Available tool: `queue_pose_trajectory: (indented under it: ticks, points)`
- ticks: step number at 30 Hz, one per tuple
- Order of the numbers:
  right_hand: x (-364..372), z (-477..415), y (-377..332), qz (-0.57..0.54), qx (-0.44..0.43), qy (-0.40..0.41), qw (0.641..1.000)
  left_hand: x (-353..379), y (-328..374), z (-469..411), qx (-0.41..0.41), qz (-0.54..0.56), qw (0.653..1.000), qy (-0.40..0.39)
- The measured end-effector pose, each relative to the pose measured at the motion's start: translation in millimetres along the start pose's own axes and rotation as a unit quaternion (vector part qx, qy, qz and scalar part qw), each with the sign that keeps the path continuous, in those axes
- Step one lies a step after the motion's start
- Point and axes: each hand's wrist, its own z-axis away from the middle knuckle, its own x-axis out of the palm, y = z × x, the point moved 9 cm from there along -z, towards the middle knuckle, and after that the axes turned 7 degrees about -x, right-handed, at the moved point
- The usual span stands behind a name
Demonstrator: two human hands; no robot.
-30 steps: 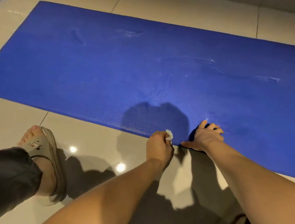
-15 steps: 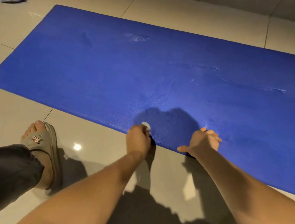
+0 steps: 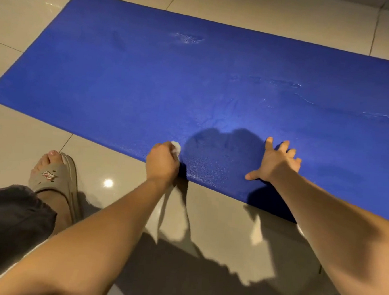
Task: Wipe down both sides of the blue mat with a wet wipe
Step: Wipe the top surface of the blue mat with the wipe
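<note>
Since the earlier frames the left hand (image 3: 162,162) had slid leftward along the near edge of the blue mat (image 3: 194,77), widening its gap from the right hand (image 3: 275,161), which had gone from curled at that edge to spread flat on top. The left hand's fingers were balled round the wet wipe (image 3: 176,147), a white corner showing, pressed to the mat just inside its edge. The right hand lay with fingers splayed wide and thumb out along the edge, holding nothing, apparently pinning the mat. The mat lay flat on the tiled floor (image 3: 268,20), stretching ahead of both hands, its long axis running across from left to right. Most of its surface lay beyond and left of the wiping hand, the nearer one to that stretch; both arms reached forward nearly straight
</note>
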Motion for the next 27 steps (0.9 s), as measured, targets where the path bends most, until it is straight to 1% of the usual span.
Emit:
queue_pose_trajectory:
  ticks: [2,4,7,10,13,15,17,20,23,25,27]
  points:
    - [1.8,-2.0,-1.8,0.002,0.000,-0.018,1.000,0.4,-4.0,-0.4,-0.022,0.014,1.000,0.016]
    - [1.1,-3.0,-3.7,0.009,0.003,-0.029,1.000,9.5,14.6,12.6,-0.001,0.009,1.000,0.011]
    - [-0.9,-6.4,-6.0,0.017,0.005,-0.036,0.999,37.6,60.8,43.6,0.072,-0.005,0.997,-0.031]
    - [-1.1,-7.6,-7.6,0.015,0.010,-0.048,0.999,72.1,103.1,75.1,0.162,-0.028,0.982,-0.089]
    - [-3.3,-8.2,-9.6,0.014,0.007,-0.051,0.999,78.6,118.7,82.3,0.242,-0.072,0.961,-0.115]
    - [-3.9,-8.1,-10.1,0.017,0.002,-0.050,0.999,68.1,115.1,69.9,0.268,-0.097,0.952,-0.115]
    - [-3.8,-8.6,-10.3,0.017,-0.004,-0.043,0.999,49.5,98.0,40.3,0.240,-0.116,0.960,-0.092]
    - [-3.8,-8.1,-10.1,0.014,-0.009,-0.032,0.999,13.0,52.6,-13.5,0.130,-0.099,0.986,-0.025]
    - [-3.6,-8.5,-10.6,0.011,-0.016,-0.022,1.000,-12.1,15.5,-37.7,0.024,-0.035,0.998,0.037]
    - [-3.4,-9.0,-10.4,0.010,-0.019,-0.014,1.000,-10.1,12.3,-36.5,-0.012,0.009,0.999,0.044]
    - [-3.5,-9.8,-10.7,0.009,-0.021,-0.005,1.000,4.1,25.3,-26.0,-0.001,0.024,0.999,0.026]
